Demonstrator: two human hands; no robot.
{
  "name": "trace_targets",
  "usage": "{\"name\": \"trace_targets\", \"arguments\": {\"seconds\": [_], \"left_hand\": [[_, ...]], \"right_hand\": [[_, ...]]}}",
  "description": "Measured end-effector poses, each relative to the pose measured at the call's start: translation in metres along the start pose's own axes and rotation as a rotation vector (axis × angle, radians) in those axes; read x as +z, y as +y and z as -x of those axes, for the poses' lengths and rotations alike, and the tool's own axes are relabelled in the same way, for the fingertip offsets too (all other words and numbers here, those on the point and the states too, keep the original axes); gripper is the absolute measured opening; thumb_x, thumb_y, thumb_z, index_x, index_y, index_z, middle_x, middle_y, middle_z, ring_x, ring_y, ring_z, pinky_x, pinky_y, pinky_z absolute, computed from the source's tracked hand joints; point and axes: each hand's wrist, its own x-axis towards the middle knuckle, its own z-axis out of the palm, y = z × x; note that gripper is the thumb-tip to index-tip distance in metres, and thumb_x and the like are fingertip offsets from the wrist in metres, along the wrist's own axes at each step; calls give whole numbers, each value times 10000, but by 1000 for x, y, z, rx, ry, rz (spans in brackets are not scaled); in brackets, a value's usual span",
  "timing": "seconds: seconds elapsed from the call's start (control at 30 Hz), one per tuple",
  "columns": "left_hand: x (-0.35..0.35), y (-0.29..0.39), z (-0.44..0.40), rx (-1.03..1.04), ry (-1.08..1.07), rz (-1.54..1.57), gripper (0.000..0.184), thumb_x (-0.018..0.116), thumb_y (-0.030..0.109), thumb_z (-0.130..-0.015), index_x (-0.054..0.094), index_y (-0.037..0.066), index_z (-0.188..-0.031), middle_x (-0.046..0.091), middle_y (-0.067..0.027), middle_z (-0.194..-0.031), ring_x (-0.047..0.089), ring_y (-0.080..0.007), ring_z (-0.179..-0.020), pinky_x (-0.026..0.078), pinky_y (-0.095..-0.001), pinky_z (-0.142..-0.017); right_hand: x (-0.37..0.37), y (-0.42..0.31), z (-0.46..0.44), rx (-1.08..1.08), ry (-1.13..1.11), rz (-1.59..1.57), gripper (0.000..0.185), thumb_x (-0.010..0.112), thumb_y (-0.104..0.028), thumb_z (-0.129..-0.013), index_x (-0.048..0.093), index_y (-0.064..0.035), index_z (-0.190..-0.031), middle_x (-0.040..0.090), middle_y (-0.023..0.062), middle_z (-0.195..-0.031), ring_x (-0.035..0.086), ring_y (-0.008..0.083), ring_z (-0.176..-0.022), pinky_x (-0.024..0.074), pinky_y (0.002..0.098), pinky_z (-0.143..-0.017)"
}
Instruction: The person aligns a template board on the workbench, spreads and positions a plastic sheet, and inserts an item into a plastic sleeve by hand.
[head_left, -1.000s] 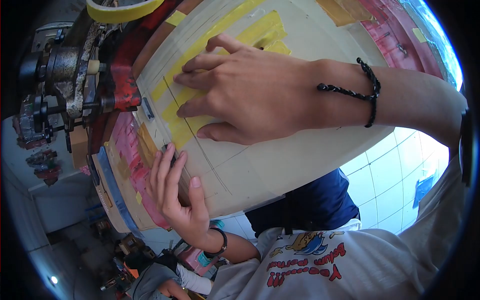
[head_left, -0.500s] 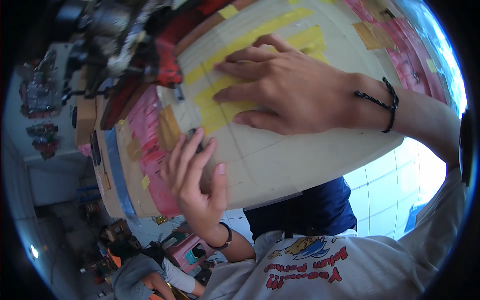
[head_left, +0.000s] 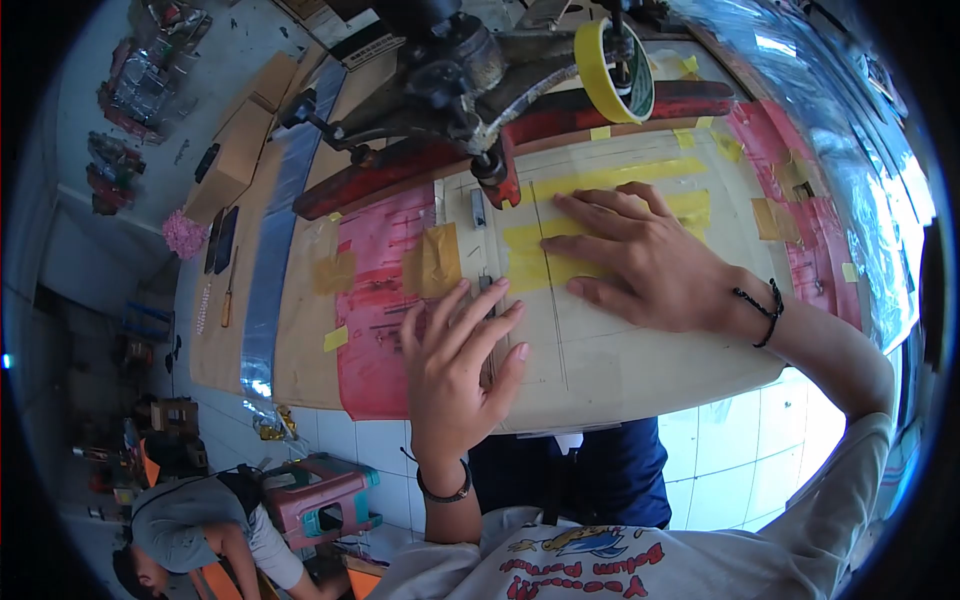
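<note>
A pale board (head_left: 640,370) with pencil lines lies on the table, partly covered by strips of yellow tape (head_left: 530,255). My right hand (head_left: 650,260) rests over the tape with its fingers spread, holding nothing. My left hand (head_left: 460,360) lies at the board's left edge, fingers apart, next to a small dark piece (head_left: 488,290) that its fingers partly hide. A small grey metal piece (head_left: 478,208) sits further up the same edge. Red-stained sheeting (head_left: 375,350) shows to the left of my left hand.
A clamp-like machine with a red bar (head_left: 400,170) spans the board's far side, with a yellow tape roll (head_left: 600,75) on it. Left are a blue strip (head_left: 275,270), a screwdriver (head_left: 228,300) and a cardboard box (head_left: 240,140). Another person (head_left: 195,515) is near a pink stool (head_left: 320,500) below.
The view has swung left and back, showing more of the table and machine. My right hand still lies on the tape, my left hand still at the board's edge.
</note>
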Motion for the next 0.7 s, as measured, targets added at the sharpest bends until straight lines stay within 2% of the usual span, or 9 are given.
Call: {"name": "trace_targets", "arguments": {"seconds": [0.2,0.3,0.43,0.53,0.63,0.67,0.7], "left_hand": [[0,0,1,13,-10,-11,345,682,270,-876,700,139,-1195,594,-18,-1387,508,-312,-1300,277,-570,-1092],[0,1,2,31,19,-23,335,669,249,-882,690,129,-1193,597,-49,-1363,510,-306,-1293,297,-546,-1093],[4,-2,10,-9,235,155,287,615,163,-888,683,98,-1159,617,-104,-1262,552,-312,-1209,366,-497,-1035],[8,-11,24,50,392,241,309,566,113,-884,656,71,-1177,621,-125,-1204,590,-317,-1093,407,-471,-936],[16,-8,49,82,390,135,317,569,163,-896,644,73,-1191,625,-118,-1187,600,-326,-1055,407,-467,-913],[24,-4,61,32,340,131,303,554,231,-934,661,98,-1184,603,-155,-1280,525,-341,-1224,359,-503,-1049],[31,-3,74,28,308,46,314,562,260,-936,660,128,-1203,560,-163,-1337,470,-360,-1275,331,-527,-1070]], "right_hand": [[-3,-1,-1,11,-30,0,414,590,-343,-954,630,-129,-1306,485,208,-1477,434,361,-1385,291,534,-1149],[-3,-3,-2,26,-42,25,414,586,-343,-956,631,-124,-1305,484,197,-1482,430,362,-1387,289,536,-1152],[-5,-7,-5,37,-45,57,407,581,-356,-967,636,-118,-1293,500,172,-1474,443,357,-1374,297,528,-1149],[-8,-5,-5,-22,18,11,366,584,-350,-972,667,-105,-1231,551,163,-1421,470,338,-1349,318,519,-1133],[-10,-2,-3,-92,99,16,277,611,-294,-964,716,-85,-1112,626,142,-1321,520,306,-1283,343,508,-1105],[-16,2,-7,-145,133,73,246,619,-272,-958,724,-77,-1066,651,131,-1269,548,299,-1235,371,489,-1077],[-21,4,-9,-193,163,125,221,628,-251,-953,732,-69,-1020,677,120,-1218,577,292,-1186,399,469,-1049]]}}
